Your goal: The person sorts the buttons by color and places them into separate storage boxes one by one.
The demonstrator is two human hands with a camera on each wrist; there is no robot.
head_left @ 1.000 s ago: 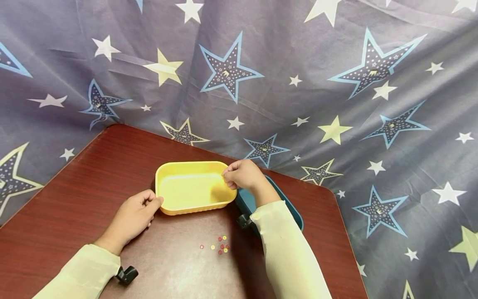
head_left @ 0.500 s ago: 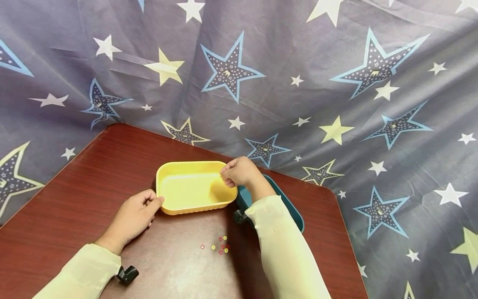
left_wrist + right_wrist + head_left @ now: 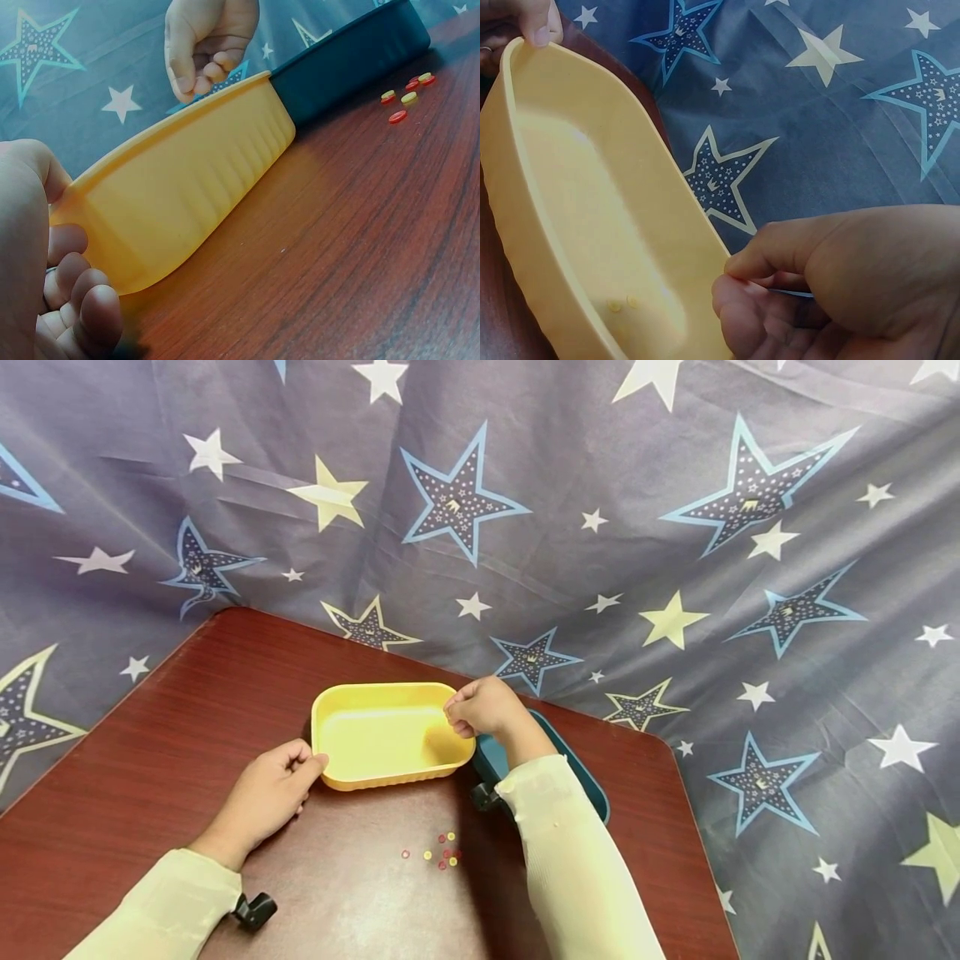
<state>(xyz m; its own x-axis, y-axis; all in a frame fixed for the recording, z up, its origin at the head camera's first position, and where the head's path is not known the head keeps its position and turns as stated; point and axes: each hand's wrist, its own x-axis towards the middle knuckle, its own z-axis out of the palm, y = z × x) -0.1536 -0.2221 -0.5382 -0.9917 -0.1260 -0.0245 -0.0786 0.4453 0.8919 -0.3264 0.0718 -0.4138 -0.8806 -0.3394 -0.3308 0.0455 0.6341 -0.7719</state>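
Observation:
My left hand (image 3: 270,793) pinches the left end of a yellow rectangular bin (image 3: 382,779) by its rim, thumb on top. In the left wrist view, its other fingers curl beside the bin's outer wall. My right hand (image 3: 487,706) hangs over the bin's right end, thumb and index tip together and the other fingers curled. Nothing shows between its fingertips. On the bin floor below it, two small yellow button-like discs (image 3: 616,305) appear faintly in the right wrist view. Several small red and yellow discs (image 3: 398,117) lie on the table in front of the bin.
A dark teal bin (image 3: 592,785) stands right of the yellow one, partly behind my right forearm. The reddish-brown wooden table (image 3: 247,685) ends at the back against a grey curtain (image 3: 555,585) printed with stars. Each wrist carries a black camera mount (image 3: 255,912).
Small specks now show on the yellow bin's floor under my right hand, where none showed a second ago. The right hand has shifted only slightly; my left hand has stayed put.

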